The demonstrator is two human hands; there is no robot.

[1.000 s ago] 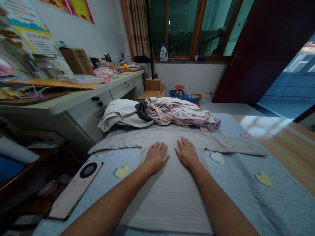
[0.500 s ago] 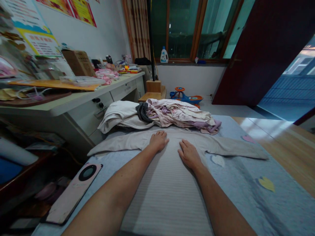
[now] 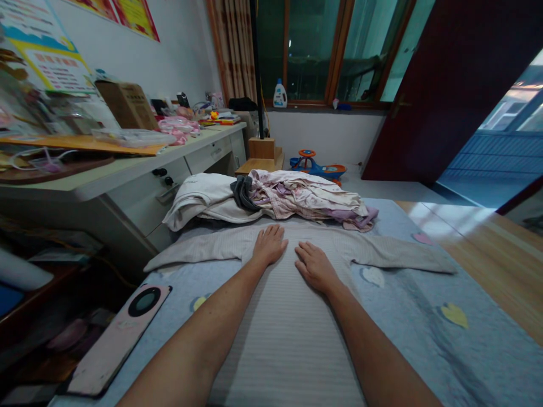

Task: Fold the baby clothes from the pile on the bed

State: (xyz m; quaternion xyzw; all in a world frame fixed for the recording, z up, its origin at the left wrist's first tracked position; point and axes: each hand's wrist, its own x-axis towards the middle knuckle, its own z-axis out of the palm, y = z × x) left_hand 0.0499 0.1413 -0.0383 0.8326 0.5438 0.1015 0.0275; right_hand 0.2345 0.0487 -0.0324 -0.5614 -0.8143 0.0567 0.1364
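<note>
A grey striped long-sleeved top (image 3: pixel 288 322) lies spread flat on the blue bed sheet (image 3: pixel 424 339), sleeves out to both sides. My left hand (image 3: pixel 268 245) rests flat on its upper part near the collar, fingers stretched out. My right hand (image 3: pixel 313 265) lies flat beside it, a little nearer to me, fingers also extended. Neither hand holds anything. Just beyond my fingertips sits a pile of crumpled clothes (image 3: pixel 297 198), white, grey and pale pink.
A pink phone (image 3: pixel 121 339) lies at the bed's left edge. A cluttered white desk (image 3: pixel 127 175) with drawers stands to the left. A toy ride-on car (image 3: pixel 316 164) sits on the floor under the window. Wooden surface (image 3: pixel 500 254) at right.
My left hand slid forward up the top toward the collar, then stayed there. My right hand held nearly still and shifted slightly left. The view drifted a little.
</note>
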